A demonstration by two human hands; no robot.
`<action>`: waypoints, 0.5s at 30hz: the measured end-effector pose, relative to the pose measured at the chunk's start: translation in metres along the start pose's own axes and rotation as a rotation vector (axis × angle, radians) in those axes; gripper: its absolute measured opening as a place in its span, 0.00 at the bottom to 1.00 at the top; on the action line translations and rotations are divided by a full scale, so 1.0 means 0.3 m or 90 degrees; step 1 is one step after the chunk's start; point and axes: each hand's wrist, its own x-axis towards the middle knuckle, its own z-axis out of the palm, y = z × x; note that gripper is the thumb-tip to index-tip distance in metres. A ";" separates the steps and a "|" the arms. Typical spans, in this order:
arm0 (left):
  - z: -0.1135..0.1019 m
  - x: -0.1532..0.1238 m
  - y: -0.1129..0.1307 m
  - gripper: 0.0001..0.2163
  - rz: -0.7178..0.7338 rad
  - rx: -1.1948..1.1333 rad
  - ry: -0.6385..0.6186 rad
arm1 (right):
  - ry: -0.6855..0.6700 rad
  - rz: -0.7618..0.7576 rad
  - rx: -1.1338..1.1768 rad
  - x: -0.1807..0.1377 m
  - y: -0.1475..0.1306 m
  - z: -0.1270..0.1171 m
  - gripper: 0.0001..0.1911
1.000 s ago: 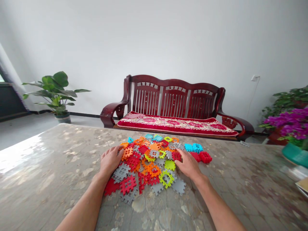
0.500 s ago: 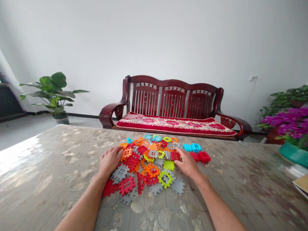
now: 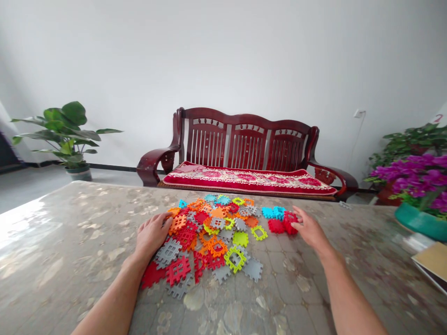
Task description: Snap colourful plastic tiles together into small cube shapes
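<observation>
A heap of interlocking plastic tiles in red, orange, grey, lime and blue lies on the table in front of me. At the heap's left edge, my left hand rests palm down with loosely bent fingers, its fingertips by an orange tile. My right hand is at the small red group to the right, thumb and fingers around the right side of a red tile. Another red tile lies beside it, and blue tiles lie just behind. A lime square frame sits at the heap's right edge.
The patterned table spreads around the heap. A teal flower pot and a tan-covered book or box stand at the right. Beyond the table is a wooden bench with a red cushion; a potted plant stands at the left.
My right hand has moved right from the heap to the red group, and a red tile has gone from the heap's right side. My left hand stays by the heap. The view has shifted slightly.
</observation>
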 end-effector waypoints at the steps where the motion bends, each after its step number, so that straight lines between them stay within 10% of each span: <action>1: 0.001 0.001 -0.002 0.20 0.001 0.002 -0.004 | 0.004 0.006 -0.004 0.000 0.016 -0.005 0.35; 15: -0.004 0.001 0.001 0.21 0.002 0.002 -0.019 | -0.005 0.020 -0.054 -0.003 0.075 0.002 0.31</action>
